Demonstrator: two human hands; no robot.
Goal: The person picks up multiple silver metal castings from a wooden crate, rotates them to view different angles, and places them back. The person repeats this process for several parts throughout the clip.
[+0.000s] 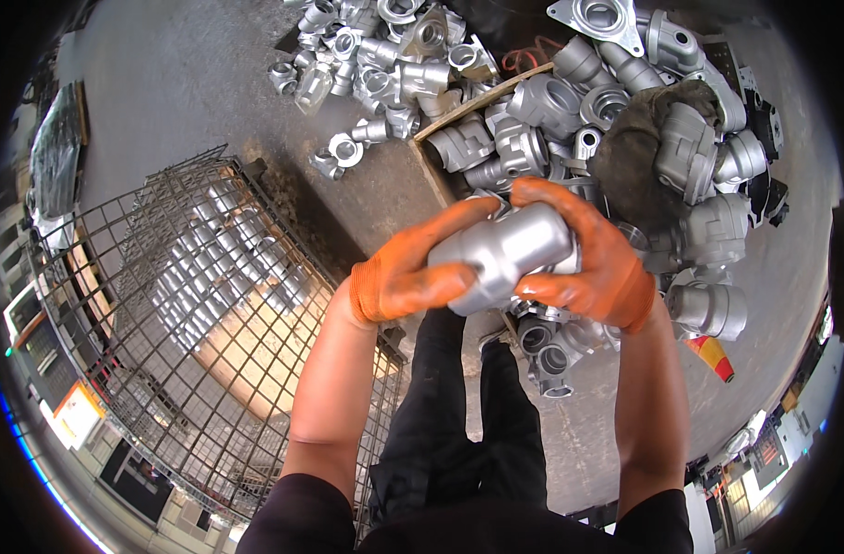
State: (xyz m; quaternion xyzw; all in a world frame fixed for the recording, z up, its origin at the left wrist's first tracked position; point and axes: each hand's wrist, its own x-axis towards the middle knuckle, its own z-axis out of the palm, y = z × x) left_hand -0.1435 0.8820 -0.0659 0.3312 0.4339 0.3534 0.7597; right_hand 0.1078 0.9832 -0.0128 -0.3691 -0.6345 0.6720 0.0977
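I see the silver cast housing [507, 254] lying crosswise between my left hand [413, 272] and right hand [593, 254], both gloved hands clasped around its ends.

Matt silvery cast-metal housing [510, 251], orange rubbery gloves, rusty wire-mesh cage [210, 323], rough concrete floor [182, 74].

Grey concrete floor [191, 83], wire mesh crate [210, 305] at left, metal castings pile [625, 120] w/ rag

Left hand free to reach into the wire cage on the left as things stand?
Probably not right away: the left hand is wrapped around the silver metal casting, shared with the right hand. The wire cage itself sits open-topped beside that arm, nothing between.
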